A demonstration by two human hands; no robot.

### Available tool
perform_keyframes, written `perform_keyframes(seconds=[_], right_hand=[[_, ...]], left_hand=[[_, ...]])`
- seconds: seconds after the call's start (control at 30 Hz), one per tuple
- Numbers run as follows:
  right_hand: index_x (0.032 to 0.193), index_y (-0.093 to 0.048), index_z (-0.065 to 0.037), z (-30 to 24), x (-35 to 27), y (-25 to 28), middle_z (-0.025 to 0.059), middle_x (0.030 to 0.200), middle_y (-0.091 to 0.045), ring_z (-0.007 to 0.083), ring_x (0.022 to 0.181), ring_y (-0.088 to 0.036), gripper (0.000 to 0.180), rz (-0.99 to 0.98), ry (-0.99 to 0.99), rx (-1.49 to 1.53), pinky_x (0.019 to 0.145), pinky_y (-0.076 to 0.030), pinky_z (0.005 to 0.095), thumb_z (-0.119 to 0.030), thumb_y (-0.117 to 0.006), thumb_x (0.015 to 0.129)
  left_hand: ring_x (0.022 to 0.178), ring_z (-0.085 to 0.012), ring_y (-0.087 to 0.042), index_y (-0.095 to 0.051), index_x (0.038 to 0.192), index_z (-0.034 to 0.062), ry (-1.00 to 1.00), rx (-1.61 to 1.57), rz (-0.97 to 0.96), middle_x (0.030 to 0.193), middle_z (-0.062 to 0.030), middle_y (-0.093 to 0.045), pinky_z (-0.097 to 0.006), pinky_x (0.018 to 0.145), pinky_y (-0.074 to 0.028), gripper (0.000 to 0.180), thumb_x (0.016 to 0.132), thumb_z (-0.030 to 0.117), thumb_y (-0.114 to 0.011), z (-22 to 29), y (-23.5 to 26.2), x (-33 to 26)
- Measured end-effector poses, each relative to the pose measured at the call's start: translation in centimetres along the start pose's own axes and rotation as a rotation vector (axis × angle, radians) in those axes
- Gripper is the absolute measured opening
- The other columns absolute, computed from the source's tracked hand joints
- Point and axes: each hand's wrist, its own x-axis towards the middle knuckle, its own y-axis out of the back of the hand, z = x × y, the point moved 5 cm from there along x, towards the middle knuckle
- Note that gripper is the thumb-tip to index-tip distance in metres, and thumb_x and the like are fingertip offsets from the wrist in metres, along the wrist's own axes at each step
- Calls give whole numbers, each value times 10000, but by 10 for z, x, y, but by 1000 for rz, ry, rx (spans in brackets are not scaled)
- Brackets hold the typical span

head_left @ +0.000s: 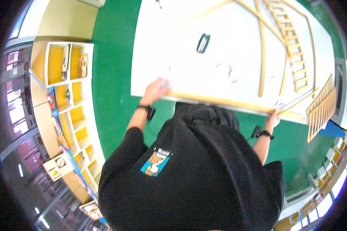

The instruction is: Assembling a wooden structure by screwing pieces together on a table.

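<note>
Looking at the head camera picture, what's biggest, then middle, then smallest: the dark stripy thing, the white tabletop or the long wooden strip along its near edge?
1. White tabletop
2. Long wooden strip, thin but stretched out
3. Dark stripy thing

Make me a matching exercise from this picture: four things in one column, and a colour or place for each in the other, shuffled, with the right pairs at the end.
Things:
1. Floor
2. Right hand
3. Ladder-like wooden frame
4. Small banded object

Colours and places:
A. At the long wooden strip along the table's near edge
B. Black with pale stripes
C. Green
D. On the right side of the white table

Right pairs: 1-C, 2-A, 3-D, 4-B
</note>
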Motion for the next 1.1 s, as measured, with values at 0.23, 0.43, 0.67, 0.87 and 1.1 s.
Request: perform_keyframes(seconds=[0.23, 0.43, 0.67, 0.87, 1.1], right_hand=[[863, -577, 4, -4, -17, 2, 67, 675, -584, 150, 430, -434, 400, -51, -124, -130, 334, -307, 300, -363, -687, 750], [841, -572, -16, -12, -18, -2, 65, 651, -599, 136, 403, -430, 360, -37, -99, -201, 322, -285, 275, -369, -639, 821], [788, -526, -51, -3, -36, 15, -4, 542, -380, 124, 402, -299, 475, -48, -286, 169, 358, -213, 260, -501, -432, 910], [829, -465, -55, -49, -102, 24, -14, 513, -316, 99, 367, -251, 435, -281, -123, 280, 318, -198, 251, -426, -298, 982], [988, -513, -63, -100, -160, -17, -23, 561, -328, 69, 397, -271, 318, -644, -141, 453, 328, -211, 212, -312, -314, 981]], left_hand=[[852, -248, -627, -599, 1045, 87, -35, -72, -59, 955, -75, -588, -356, 738, -515, 286, 780, 158, -677, 3, -20, -36], [810, -288, -614, -590, 1051, 84, -47, -84, 36, 939, -81, -586, -369, 711, -508, 289, 769, 81, -653, 5, -20, -39], [869, -296, -589, -589, 1077, 93, -87, 41, 73, 1001, -95, -562, -385, 743, -497, 299, 781, 114, -630, -5, -25, -27], [906, -278, -603, -552, 1167, 134, 93, -113, 47, 1062, -74, -547, -373, 776, -504, 403, 778, 124, -660, 6, -24, -30], [974, -257, -586, -511, 1256, 149, 73, 22, 40, 1154, -85, -514, -367, 839, -499, 549, 749, 150, -722, 16, -22, -36]])
